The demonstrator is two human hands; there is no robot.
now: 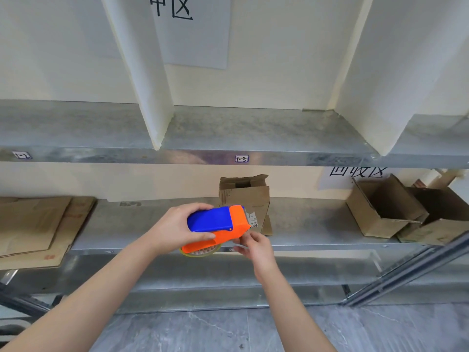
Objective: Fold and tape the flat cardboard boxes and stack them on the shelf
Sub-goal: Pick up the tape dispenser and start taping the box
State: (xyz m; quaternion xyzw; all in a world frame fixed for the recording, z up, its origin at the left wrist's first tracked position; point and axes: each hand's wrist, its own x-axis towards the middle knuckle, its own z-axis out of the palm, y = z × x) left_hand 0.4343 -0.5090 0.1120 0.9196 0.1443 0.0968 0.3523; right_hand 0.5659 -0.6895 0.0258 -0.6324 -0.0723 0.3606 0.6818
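My left hand [177, 227] grips a blue and orange tape dispenser [215, 224] in front of the lower shelf [152, 222]. A roll of clear tape shows under its orange body. My right hand [253, 246] is just under the dispenser's front end, and its fingertips pinch at the tape there. Behind the dispenser a small cardboard box [245, 199] stands upright on the lower shelf with its top flaps open. Flat cardboard boxes [38, 224] lie stacked at the left end of the same shelf.
Two open cardboard boxes [388, 212] lie tilted at the right end of the lower shelf. The upper shelf [253, 130] is split by white dividers [147, 97]. Paper signs hang on the wall. Grey tiled floor lies below.
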